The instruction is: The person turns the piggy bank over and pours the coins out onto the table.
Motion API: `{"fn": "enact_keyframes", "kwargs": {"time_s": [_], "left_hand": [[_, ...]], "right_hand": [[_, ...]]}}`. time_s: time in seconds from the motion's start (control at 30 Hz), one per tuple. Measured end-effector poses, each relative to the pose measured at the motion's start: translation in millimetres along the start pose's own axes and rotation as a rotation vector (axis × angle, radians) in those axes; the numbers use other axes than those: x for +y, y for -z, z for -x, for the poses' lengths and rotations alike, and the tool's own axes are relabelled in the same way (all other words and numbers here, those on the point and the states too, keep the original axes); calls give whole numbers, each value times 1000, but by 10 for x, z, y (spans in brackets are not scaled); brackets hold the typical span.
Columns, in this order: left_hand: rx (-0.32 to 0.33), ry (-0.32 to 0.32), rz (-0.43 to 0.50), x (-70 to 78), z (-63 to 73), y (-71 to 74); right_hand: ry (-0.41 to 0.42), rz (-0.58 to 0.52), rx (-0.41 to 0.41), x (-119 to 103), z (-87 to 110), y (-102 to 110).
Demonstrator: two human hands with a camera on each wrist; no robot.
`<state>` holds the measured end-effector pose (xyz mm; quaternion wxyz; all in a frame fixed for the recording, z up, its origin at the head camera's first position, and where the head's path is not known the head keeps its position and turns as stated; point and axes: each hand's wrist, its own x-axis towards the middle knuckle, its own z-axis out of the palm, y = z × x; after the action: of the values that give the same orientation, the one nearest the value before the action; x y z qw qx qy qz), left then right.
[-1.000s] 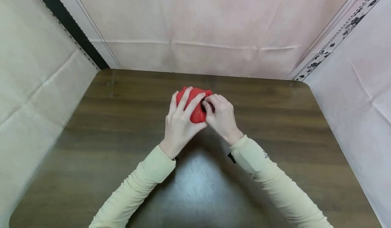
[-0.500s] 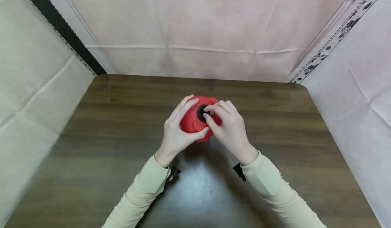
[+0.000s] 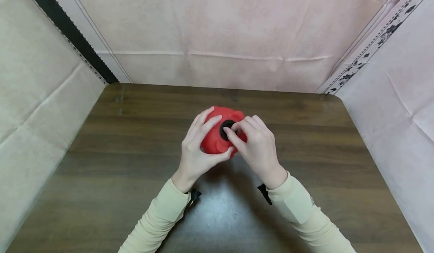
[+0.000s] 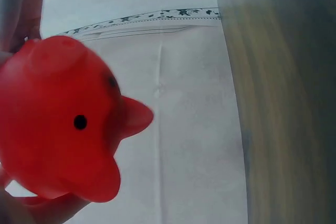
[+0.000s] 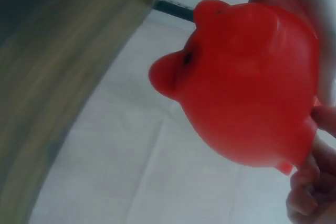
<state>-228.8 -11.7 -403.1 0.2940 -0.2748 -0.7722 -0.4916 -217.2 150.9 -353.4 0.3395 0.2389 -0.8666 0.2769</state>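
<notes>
A red piggy bank point(image 3: 213, 141) is held up over the wooden table, its underside with a round black plug point(image 3: 222, 129) turned towards the head camera. My left hand point(image 3: 197, 153) grips the bank from the left, fingers spread over the far side and thumb along the near side. At the plug, the thumb and index finger of my right hand point(image 3: 260, 149) pinch its edge. The left wrist view shows the bank's snout point(image 4: 137, 117) and a black eye point(image 4: 80, 122). From the right wrist, the smooth red body point(image 5: 247, 87) hides most of both hands.
The brown wooden table point(image 3: 118, 151) spreads below the hands, with a rounded far edge. Pale creased cloth point(image 3: 230, 30) hangs behind it and at both sides. Dark wrist bands point(image 3: 265, 193) show under the cuffs.
The piggy bank has come nearer and turned so that its black plug faces the head camera. The right fingers have shifted slightly to the plug's lower right edge.
</notes>
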Motion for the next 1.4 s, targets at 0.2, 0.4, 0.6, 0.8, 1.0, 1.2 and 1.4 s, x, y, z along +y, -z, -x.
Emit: {"fn": "enact_keyframes", "kwargs": {"time_s": [0.2,0.4,0.6,0.8,1.0,1.2,1.4], "left_hand": [[134,-106,-24,10,46,-48],[194,-164,-34,13,75,-96],[145,-137,-31,33,54,-93],[74,-74,-11,52,56,-61],[28,-53,44,50,54,-32],[-5,-54,91,56,47,10],[-35,-45,86,53,74,19]], "right_hand": [[59,42,82,-138,4,-17],[50,33,124,-214,22,-57],[-5,44,91,-220,33,0],[-68,-30,89,-221,60,34],[-20,-121,69,-165,71,46],[59,-172,18,-94,69,78],[61,-108,11,-78,113,68]]}}
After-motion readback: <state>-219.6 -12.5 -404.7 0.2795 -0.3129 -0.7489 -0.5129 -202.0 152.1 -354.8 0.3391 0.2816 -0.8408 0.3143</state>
